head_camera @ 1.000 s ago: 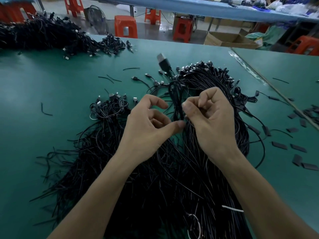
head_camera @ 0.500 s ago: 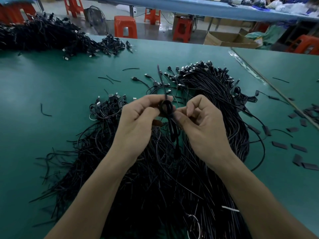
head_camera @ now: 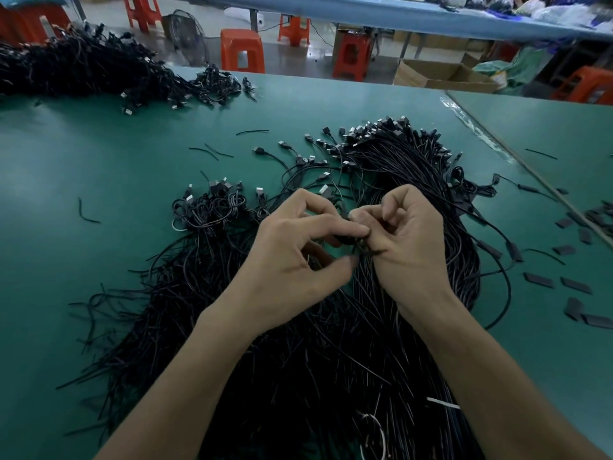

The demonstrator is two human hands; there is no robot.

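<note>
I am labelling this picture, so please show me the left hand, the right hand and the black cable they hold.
left hand [head_camera: 292,260]: head view, back of the hand.
right hand [head_camera: 413,247]: head view, back of the hand.
black cable [head_camera: 343,240]: head view, dark part between the fingertips.

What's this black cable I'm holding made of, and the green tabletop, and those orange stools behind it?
The cable looks jacketed in matte black plastic or rubber: it curls tightly where pinched. The tabletop seems a smooth green mat, perhaps vinyl or rubber, with a soft sheen; I can't be sure. The stools look like moulded orange plastic, slightly glossy, each in one piece.
</note>
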